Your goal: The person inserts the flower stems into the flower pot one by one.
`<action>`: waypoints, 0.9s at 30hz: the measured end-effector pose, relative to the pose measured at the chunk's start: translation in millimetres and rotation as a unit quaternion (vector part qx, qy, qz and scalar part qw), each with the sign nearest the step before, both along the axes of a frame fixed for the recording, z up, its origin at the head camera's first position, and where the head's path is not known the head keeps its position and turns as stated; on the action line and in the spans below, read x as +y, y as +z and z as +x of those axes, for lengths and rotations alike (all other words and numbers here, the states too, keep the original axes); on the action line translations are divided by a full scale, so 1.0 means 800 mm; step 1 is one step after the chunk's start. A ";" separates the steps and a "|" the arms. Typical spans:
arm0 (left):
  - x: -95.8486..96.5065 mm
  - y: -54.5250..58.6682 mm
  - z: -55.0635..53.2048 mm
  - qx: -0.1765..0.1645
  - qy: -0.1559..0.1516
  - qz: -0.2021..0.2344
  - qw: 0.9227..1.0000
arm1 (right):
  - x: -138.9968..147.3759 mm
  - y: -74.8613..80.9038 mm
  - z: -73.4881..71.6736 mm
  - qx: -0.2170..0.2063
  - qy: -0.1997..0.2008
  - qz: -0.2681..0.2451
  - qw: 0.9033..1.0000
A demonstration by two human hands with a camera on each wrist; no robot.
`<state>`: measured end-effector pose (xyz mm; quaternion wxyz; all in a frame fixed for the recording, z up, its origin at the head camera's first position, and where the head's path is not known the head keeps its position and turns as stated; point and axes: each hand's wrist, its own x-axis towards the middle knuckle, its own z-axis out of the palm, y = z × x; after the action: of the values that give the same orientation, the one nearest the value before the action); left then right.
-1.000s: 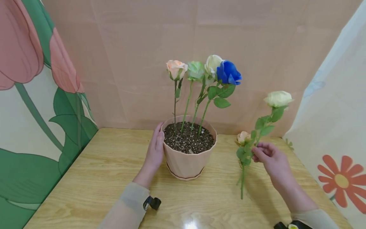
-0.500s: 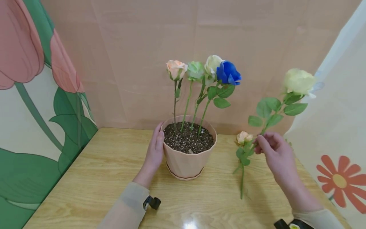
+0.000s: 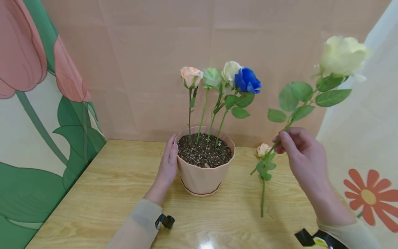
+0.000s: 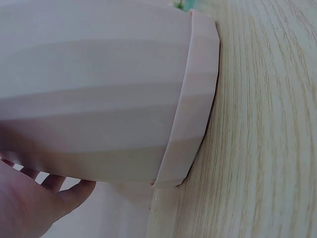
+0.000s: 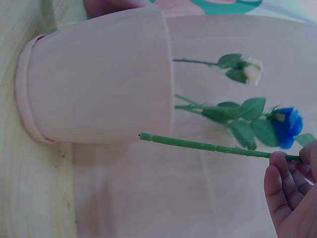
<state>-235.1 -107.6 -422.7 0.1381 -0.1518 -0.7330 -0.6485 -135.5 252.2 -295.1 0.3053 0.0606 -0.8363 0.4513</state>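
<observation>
My right hand (image 3: pixel 306 160) pinches the green stem of a cream-white rose (image 3: pixel 343 57) between thumb and fingers, above the right side of the table. The rose tilts with its bloom up to the right; its bare stem end (image 5: pixel 143 136) points left, near the pot in the right wrist view. My left hand (image 3: pixel 168 160) rests with fairly straight fingers against the left side of a pink flowerpot (image 3: pixel 203 180). Soil (image 3: pixel 203 152) fills the pot. Standing in it are a peach rose (image 3: pixel 191 76), a pale green rose (image 3: pixel 212 77), another white rose (image 3: pixel 230 71) and a blue rose (image 3: pixel 247 80).
Another peach rose (image 3: pixel 263 149) lies on the wooden table (image 3: pixel 124 193), right of the pot, its stem toward me. The pot stands on a pink saucer (image 3: pixel 202 194). Behind the table hangs a plain pink backdrop (image 3: pixel 149 69); flower-printed sheets flank both sides.
My right hand has lifted the white rose up off the table, away from the lying peach rose, and its bloom has risen to the upper right. My left hand stays at the pot.
</observation>
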 end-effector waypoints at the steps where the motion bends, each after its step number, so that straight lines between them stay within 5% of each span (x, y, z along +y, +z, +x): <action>1: 0.000 0.000 0.000 -0.001 0.001 -0.001 1.000 | -0.003 0.004 0.000 0.007 0.001 0.004 1.000; 14: -0.001 -0.002 -0.001 -0.001 0.000 -0.003 1.000 | -0.043 0.054 -0.006 0.053 0.047 -0.008 0.997; 27: -0.001 -0.002 -0.003 0.000 -0.001 0.001 1.000 | -0.093 0.067 -0.039 0.072 0.094 -0.028 0.993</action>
<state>-237.5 -108.3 -424.4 0.1374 -0.1526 -0.7319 -0.6498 -166.7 177.6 -241.2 0.3222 0.1625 -0.7898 0.4960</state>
